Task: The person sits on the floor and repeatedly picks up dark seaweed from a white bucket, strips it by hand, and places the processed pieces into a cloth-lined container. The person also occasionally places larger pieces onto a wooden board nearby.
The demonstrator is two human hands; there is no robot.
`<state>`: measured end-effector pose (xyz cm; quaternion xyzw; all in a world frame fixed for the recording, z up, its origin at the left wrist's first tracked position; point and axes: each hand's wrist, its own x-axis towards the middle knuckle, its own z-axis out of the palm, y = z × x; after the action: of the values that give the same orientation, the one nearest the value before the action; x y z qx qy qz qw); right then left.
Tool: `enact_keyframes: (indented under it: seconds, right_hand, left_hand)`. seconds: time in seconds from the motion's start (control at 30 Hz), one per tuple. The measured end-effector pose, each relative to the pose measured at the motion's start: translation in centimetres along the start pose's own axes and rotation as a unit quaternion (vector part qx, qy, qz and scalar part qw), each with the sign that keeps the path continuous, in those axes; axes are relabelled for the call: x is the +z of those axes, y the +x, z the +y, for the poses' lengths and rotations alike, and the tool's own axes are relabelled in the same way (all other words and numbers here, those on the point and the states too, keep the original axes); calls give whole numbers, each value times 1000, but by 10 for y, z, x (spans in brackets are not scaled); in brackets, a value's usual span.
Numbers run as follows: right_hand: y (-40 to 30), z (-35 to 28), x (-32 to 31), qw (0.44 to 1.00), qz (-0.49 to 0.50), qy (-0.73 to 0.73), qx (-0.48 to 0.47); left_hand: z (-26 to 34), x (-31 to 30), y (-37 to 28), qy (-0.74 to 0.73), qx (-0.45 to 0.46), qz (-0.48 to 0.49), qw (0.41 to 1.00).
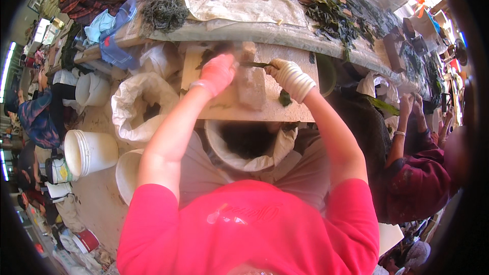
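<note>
My left hand (218, 73), in a pink-red glove, has curled fingers above the left half of a wooden board (217, 110). Motion blurs a dark patch beyond its knuckles, and its grip is hard to see. In a white ribbed glove, my right hand (293, 78) pinches one end of a thin dark strip (255, 64), perhaps seaweed or a blade. The strip crosses a worn block (252, 89) on the board and reaches towards my left hand. A dark green seaweed scrap (285, 98) lies below my right glove.
A lined bucket (263, 163) with dark contents stands between my knees. Left are an open white sack (124, 107) and a white bucket (97, 152). Seaweed (336, 19) covers part of the long table (248, 5) ahead. At right, a co-worker's hands (410, 103) hold a green frond (384, 105).
</note>
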<state>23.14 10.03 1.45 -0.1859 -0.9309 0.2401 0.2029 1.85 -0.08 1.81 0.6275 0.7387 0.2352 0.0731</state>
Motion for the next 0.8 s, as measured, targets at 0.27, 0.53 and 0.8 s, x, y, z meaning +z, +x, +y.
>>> enact_keyframes:
  seconds: [0.27, 0.53, 0.8]
  right_hand:
    - [-61, 78, 49, 995, -89, 32, 26]
    - [-41, -69, -3, 951, -112, 287, -34]
    - [-51, -177, -82, 876, -202, 423, 112]
  left_hand:
    - [-12, 13, -74, -38, -68, -249, 965]
    - [50, 0, -80, -389, -1, 47, 920]
    - [76, -79, -110, -246, 69, 65, 965]
